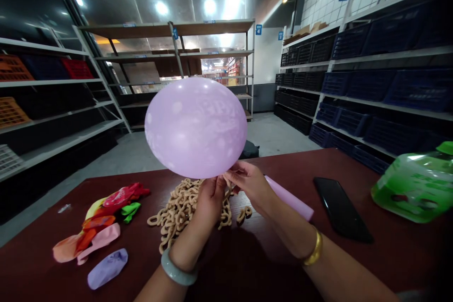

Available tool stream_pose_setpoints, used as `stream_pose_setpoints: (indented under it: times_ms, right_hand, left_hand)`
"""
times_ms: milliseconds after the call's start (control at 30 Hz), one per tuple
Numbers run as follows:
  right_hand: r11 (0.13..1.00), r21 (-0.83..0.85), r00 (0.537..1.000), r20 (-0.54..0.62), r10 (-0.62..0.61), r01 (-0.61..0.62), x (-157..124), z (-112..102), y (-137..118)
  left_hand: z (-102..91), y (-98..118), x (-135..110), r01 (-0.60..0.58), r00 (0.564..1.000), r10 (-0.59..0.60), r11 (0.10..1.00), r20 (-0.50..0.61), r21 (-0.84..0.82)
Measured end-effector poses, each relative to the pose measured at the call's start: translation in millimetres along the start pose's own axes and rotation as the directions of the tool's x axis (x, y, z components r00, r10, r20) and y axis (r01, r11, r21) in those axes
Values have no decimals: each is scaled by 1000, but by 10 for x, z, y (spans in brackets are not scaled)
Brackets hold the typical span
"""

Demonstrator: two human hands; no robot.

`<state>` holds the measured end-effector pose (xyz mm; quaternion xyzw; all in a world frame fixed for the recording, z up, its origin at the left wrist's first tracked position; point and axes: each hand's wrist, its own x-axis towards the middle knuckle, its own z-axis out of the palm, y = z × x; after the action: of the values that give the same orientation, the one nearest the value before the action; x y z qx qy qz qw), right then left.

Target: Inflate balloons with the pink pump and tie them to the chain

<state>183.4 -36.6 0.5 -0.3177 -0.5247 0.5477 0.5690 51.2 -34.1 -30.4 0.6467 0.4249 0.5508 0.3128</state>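
A large inflated purple balloon point(196, 127) with pale printing hangs over the table, its neck pointing down toward my fingers. My left hand point(211, 197) pinches at the neck from below, a pale bangle on that wrist. From the right, my right hand point(246, 180) is closed at the same spot, thumb and fingers pressed together; a gold bracelet circles that wrist. The neck itself is mostly hidden by my fingers. Beneath and behind my left hand lies a pile of tan ring-shaped pieces point(179, 210), with a few loose rings point(244, 214) to its right.
Uninflated balloons point(94, 224) in several colours lie on the dark red table point(141, 278) at left, with a flat purple balloon point(108, 268) in front. To the right are a pink-purple cylinder point(290, 198), a black phone point(341, 210) and a green liquid jug point(415, 188). Shelves with crates stand around.
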Motion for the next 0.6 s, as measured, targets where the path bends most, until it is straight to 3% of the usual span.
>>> stream_pose_setpoints:
  times_ms: [67, 133, 333, 600]
  right_hand:
    - [1000, -8, 1000, -4, 16, -16, 13, -20, -1]
    - [999, 9, 999, -20, 50, -49, 22, -41, -4]
    - [947, 218, 972, 48, 230, -235, 43, -119, -8]
    - [957, 205, 964, -127, 234, -206, 135, -105, 160]
  left_hand:
    - [12, 17, 5, -6, 1000, 6, 999, -7, 33]
    - [39, 32, 3, 22, 1000, -22, 999, 3, -34]
    - [147, 46, -24, 319, 946, -259, 849, 193, -422]
    - [259, 102, -41, 384, 923, -300, 759, 242, -525]
